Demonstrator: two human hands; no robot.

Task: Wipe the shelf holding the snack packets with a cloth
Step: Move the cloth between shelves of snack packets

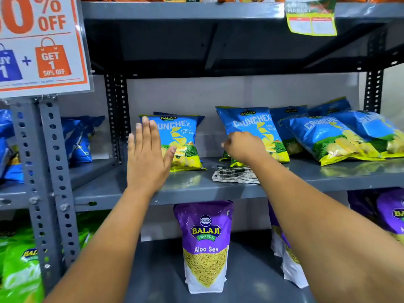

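The grey metal shelf (196, 184) carries several blue Crunchex snack packets. My left hand (146, 158) is open with fingers spread, its palm against the left side of the upright left packet (185, 138). My right hand (244, 147) is curled on the lower left corner of the middle packet (251, 123), which leans back. A black-and-white patterned cloth (234, 174) lies crumpled on the shelf just below my right wrist, in neither hand. More packets (341, 136) lie tilted in a pile at the right.
A purple Aloo Sev pouch (205, 246) stands on the shelf below, with others at the right. A perforated upright post (46, 171) and a 50% off sign (41, 44) are at the left. The upper shelf's edge (185, 9) hangs overhead.
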